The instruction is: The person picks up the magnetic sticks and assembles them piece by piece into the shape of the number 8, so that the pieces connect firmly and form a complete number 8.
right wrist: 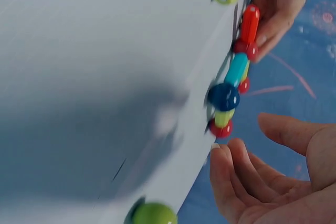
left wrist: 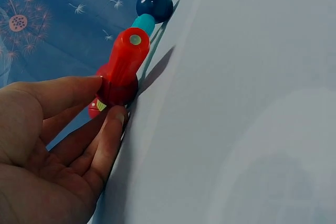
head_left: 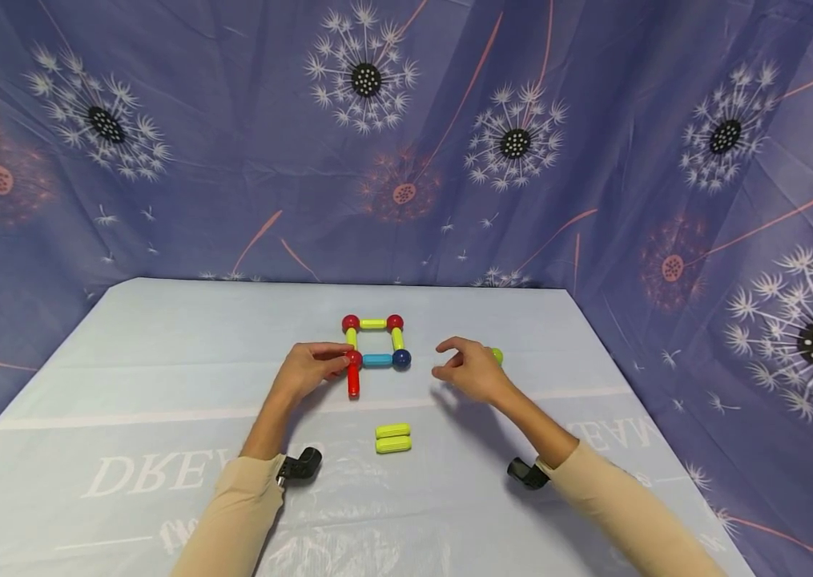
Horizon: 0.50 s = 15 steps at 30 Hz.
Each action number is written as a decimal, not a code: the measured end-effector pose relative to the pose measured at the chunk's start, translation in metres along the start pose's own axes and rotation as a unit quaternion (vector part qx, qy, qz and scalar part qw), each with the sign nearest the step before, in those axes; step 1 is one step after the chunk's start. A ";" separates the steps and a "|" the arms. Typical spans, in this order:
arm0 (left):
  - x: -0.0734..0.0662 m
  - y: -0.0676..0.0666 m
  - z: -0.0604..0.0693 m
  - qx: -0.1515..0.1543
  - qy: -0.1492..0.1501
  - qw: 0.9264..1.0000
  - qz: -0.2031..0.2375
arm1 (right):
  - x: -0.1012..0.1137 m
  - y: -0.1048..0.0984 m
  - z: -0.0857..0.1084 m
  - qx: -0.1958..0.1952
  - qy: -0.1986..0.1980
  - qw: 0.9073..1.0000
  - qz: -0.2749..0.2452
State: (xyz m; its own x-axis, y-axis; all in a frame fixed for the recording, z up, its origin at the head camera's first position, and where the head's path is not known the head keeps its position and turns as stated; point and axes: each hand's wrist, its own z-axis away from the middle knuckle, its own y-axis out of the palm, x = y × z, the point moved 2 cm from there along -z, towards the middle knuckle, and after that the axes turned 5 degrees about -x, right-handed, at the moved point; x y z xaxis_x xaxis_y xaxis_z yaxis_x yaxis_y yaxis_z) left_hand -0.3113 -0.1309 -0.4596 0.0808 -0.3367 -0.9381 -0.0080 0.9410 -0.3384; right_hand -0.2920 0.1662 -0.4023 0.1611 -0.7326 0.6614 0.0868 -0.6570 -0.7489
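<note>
A square of rods and balls lies on the table, with red balls point(head_left: 395, 322) at its far corners, a dark blue ball point(head_left: 401, 358) near right, and yellow-green rods point(head_left: 373, 324) and a light blue rod point(head_left: 378, 361) as sides. At the near left corner, my left hand point(head_left: 307, 370) pinches a red ball point(left wrist: 122, 88) between thumb and fingers. From that ball a red rod point(head_left: 353, 381) points toward me. Right of the square, my right hand point(head_left: 471, 370) hovers with its fingers parted and nothing between them. Partly hidden behind it is a green ball point(right wrist: 154, 214).
Two loose yellow-green rods point(head_left: 393, 438) lie side by side in front of the square, between my forearms. A pale cloth covers the table point(head_left: 161, 344), and a purple curtain with dandelion prints point(head_left: 255, 160) hangs behind it. Both wrists carry black camera mounts point(head_left: 301, 464).
</note>
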 end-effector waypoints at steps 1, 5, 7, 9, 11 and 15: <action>0.000 0.000 0.000 -0.001 0.000 1.000 -0.001 | -0.004 -0.004 0.001 -0.005 -0.001 1.000 0.004; 0.000 0.002 -0.001 -0.004 -0.002 1.000 -0.006 | -0.018 -0.019 0.004 -0.018 -0.004 1.000 0.021; 0.001 0.002 -0.002 -0.005 -0.006 1.000 -0.008 | -0.025 -0.024 0.005 -0.020 -0.002 0.999 0.029; 0.002 0.002 -0.003 -0.006 -0.008 1.000 -0.007 | -0.032 -0.029 0.007 -0.021 0.001 0.999 0.039; 0.002 0.002 -0.003 -0.006 -0.009 1.000 -0.005 | -0.038 -0.032 0.008 -0.022 0.003 0.999 0.049; 0.004 0.002 -0.004 -0.006 -0.005 1.000 -0.002 | -0.049 -0.035 0.009 -0.030 0.004 0.997 0.066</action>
State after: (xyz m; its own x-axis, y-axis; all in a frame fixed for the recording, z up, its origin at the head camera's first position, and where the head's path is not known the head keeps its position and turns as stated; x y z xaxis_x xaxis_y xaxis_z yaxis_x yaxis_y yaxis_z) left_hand -0.3146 -0.1302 -0.4647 0.0904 -0.3407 -0.9358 -0.0191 0.9389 -0.3437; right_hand -0.2946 0.2272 -0.4088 0.1599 -0.8148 0.5572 0.0063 -0.5637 -0.8260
